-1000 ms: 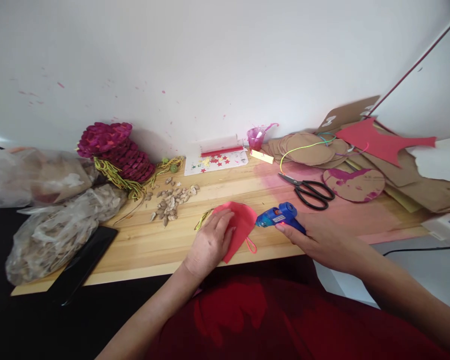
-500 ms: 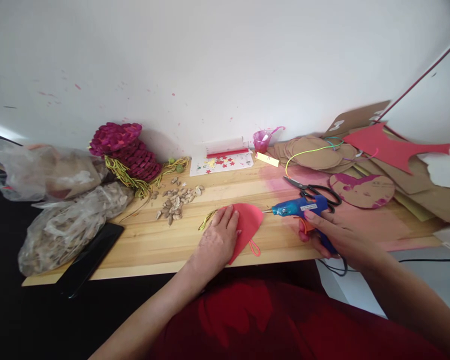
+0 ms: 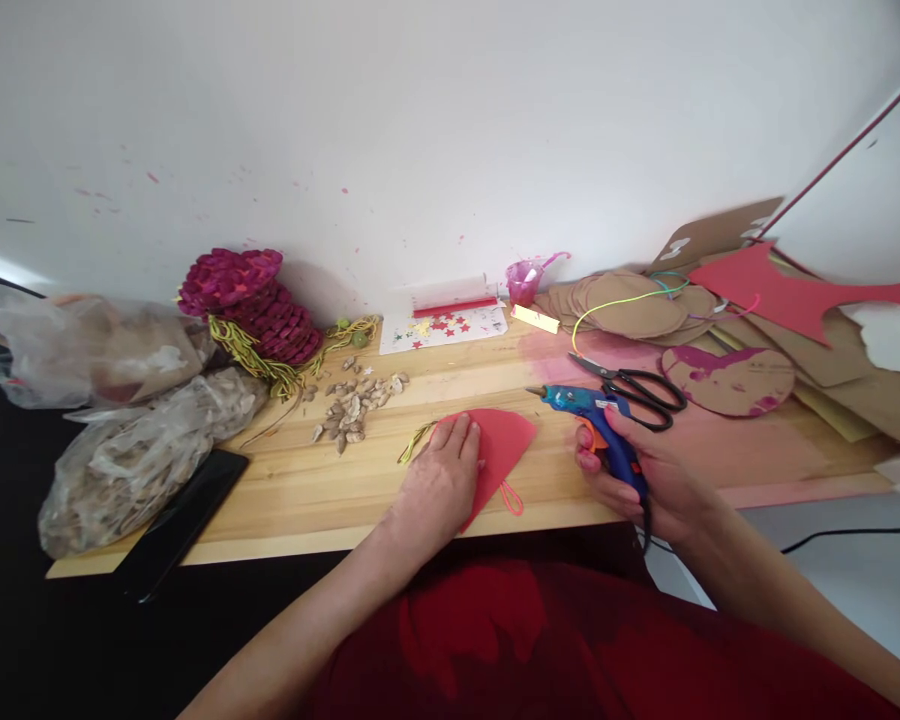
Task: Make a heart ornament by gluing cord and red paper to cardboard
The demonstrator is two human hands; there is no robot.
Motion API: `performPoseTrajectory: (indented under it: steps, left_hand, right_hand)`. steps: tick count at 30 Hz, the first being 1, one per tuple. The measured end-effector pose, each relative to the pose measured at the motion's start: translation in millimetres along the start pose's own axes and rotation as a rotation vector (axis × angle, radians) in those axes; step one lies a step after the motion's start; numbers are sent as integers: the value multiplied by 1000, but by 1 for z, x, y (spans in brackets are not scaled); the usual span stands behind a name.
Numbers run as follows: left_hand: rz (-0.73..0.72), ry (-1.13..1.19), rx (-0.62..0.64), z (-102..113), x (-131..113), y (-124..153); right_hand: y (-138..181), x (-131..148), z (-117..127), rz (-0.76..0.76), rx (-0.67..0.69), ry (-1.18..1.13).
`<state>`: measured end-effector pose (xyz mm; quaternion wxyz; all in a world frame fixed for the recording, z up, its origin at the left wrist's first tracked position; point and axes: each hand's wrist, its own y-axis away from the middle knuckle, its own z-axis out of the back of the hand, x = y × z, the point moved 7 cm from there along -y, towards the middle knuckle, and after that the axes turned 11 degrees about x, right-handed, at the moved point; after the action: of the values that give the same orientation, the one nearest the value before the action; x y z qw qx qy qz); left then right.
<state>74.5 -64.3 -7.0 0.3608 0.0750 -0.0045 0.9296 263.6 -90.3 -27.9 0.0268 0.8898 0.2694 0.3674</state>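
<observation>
My left hand (image 3: pixel 441 480) lies flat, fingers stretched out, on a red paper piece (image 3: pixel 504 440) near the table's front edge. From under the paper stick out a pink cord loop (image 3: pixel 511 499) and, at its left, some yellow-green yarn (image 3: pixel 415 443). In my right hand (image 3: pixel 645 480) is a blue glue gun (image 3: pixel 596 412), gripped by its handle with fingers at the orange trigger. Its nozzle points left, just beyond the paper's upper right edge. Black-handled scissors (image 3: pixel 637 390) lie right behind the glue gun.
Loose shells (image 3: pixel 356 405) lie left of the paper. Farther left are a plastic bag (image 3: pixel 146 460), a black phone (image 3: pixel 184 520) and a magenta shell-like craft (image 3: pixel 247 300). Star stickers (image 3: pixel 444 328) and a pink cup (image 3: pixel 523 282) stand at the back. Cardboard discs (image 3: pixel 630 305) pile up at right.
My right hand has turned the glue gun, its nozzle now raised and tilted up-left, away from the paper's edge. My left hand stays on the paper.
</observation>
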Motion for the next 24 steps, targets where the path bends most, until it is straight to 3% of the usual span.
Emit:
performPoseTrajectory:
  steps: [8, 17, 24]
  left_hand:
    - [54, -43, 141, 5, -7, -6]
    - [12, 4, 206, 2, -11, -1]
    - [-70, 88, 158, 7, -16, 8]
  right_hand:
    - [-8, 4, 1, 26, -3, -64]
    - [-8, 3, 3, 44, 46, -101]
    - [-7, 3, 2, 46, 39, -87]
